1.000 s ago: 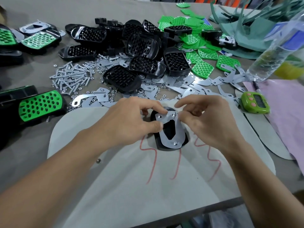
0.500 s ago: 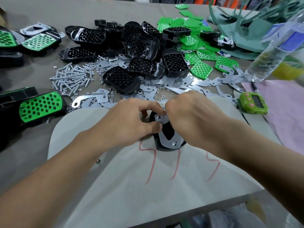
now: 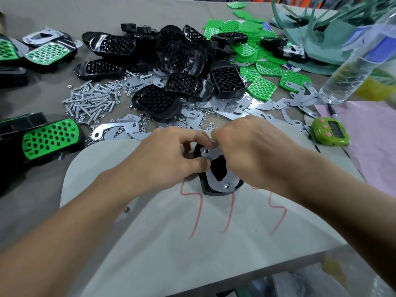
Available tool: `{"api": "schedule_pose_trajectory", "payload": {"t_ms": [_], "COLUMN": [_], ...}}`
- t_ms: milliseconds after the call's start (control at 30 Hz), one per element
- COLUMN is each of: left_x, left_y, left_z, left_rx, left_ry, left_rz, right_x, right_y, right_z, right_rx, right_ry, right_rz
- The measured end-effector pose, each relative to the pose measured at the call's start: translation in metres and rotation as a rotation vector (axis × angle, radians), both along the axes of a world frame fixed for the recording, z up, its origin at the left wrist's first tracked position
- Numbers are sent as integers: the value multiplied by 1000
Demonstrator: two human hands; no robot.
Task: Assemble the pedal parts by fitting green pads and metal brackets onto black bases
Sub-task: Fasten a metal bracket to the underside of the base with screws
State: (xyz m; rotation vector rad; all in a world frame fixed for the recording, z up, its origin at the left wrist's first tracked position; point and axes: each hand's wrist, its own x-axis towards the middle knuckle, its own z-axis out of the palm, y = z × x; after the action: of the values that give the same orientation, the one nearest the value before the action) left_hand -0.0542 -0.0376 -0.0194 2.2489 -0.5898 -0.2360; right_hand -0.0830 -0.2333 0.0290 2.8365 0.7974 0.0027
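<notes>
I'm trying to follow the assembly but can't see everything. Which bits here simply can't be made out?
- Head view: the right hand hides its own fingertips; whether they pinch anything cannot be told.
- Head view: the black base is mostly covered by the metal bracket and the left hand.
- Head view: the bottle is blurred, its top cut off at the right edge.

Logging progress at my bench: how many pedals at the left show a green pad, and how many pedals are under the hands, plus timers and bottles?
Pedals at the left showing a green pad: 3
Pedal being assembled: 1
Green timer: 1
Clear bottle: 1
Total: 6
</notes>
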Motion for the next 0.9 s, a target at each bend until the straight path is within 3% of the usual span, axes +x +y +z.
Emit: {"api": "schedule_pose_trajectory", "payload": {"t_ms": [133,333,533,700,900], "left_x": [-1,0,1,1,2], "left_y": [-1,-1,-1,-1,-1], "left_z": [0,-1,-2,-3,-3], "left_rx": [-6,-12,10,8,23], "left_ry": [10,21,11,16,15], "left_rz": [-7,-10,-8,-6,-5], "right_x": [1,2,-1,-2,-2], "right_y": [3,-6,-5,-9,-8], "right_z": [0,-5,-13,-12,-15], "right_rx": [-49,89,3,180,32], "right_ry": [-68,-28,-113,-73,-148], "right_rz": [37,-8,13,-21,-55]}}
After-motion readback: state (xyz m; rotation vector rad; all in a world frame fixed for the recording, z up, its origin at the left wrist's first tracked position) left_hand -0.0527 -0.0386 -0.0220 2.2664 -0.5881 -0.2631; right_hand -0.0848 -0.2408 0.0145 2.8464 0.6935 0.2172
